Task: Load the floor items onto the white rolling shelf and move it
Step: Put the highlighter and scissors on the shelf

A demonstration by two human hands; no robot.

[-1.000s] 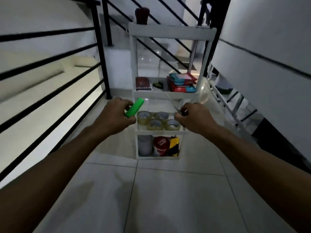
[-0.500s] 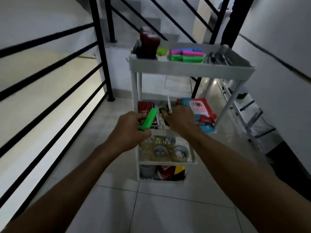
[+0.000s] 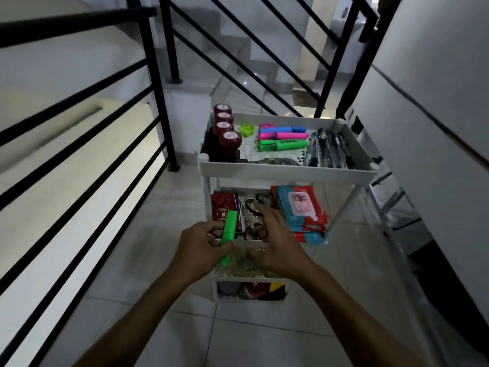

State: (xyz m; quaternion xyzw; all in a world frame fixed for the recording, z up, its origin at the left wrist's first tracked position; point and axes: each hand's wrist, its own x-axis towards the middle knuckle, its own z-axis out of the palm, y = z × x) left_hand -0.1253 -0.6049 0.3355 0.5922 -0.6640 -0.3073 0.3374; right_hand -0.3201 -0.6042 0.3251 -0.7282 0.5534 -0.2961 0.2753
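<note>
The white rolling shelf (image 3: 285, 172) stands on the tiled floor in front of me. My left hand (image 3: 199, 246) is shut on a green marker (image 3: 229, 233), held upright at the front left of the second tier. My right hand (image 3: 276, 241) hovers over that tier with fingers spread, just above black-handled scissors (image 3: 254, 232) lying there. A red box (image 3: 223, 207) and stacked wet-wipe packs (image 3: 300, 209) share the tier. The top tray holds maroon-capped bottles (image 3: 225, 129), highlighters (image 3: 283, 139) and black pens (image 3: 328, 149). My hands hide most of the third tier.
A black metal railing (image 3: 157, 83) runs along the left, close to the shelf. Stairs rise behind it. A white wall slopes along the right, with a folded metal frame (image 3: 391, 207) leaning below it. Pale floor tiles lie around my arms.
I have come closer and now look down on the top tray. My right hand, earlier closed on scissors, now has spread fingers over the second tier. The green marker stays in my left hand.
</note>
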